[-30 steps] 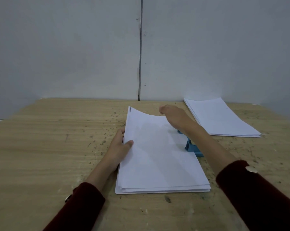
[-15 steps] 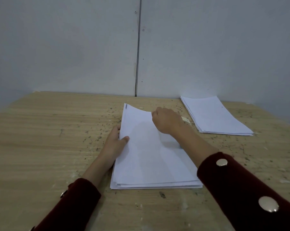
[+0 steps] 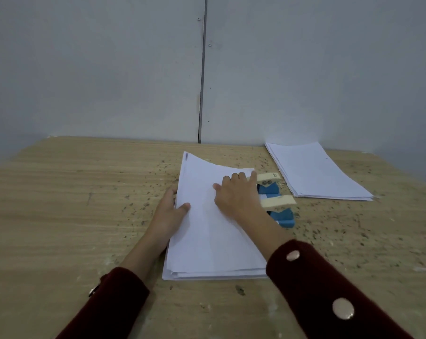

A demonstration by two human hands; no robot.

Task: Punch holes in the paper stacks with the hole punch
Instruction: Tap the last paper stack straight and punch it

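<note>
Near paper stack lies mid-counter, its right edge at the blue hole punch, which sits just right of it w/ two cream levers sticking out to the right. Can't tell if the sheets are actually in the punch slot; the right hand covers that spot.

Left hand: grip apart, palm along the stack's left edge, thumb on top of the sheets, steadying. Right hand: fingers spread flat on the top sheet near the far right corner, touching the punch side; not clamped on anything, not on the levers.

Top sheet's far edge is bowed up a bit, so the stack isn't squared yet.

Second paper stack lies far right on the wooden counter, well apart from the hands, untouched-looking; no holes visible on it from here, too small to be sure.

Progress, as I judge it: early. Looks like aligning/feeding step for stack 1. Left: seat sheets, press levers, then stack 2.
</note>
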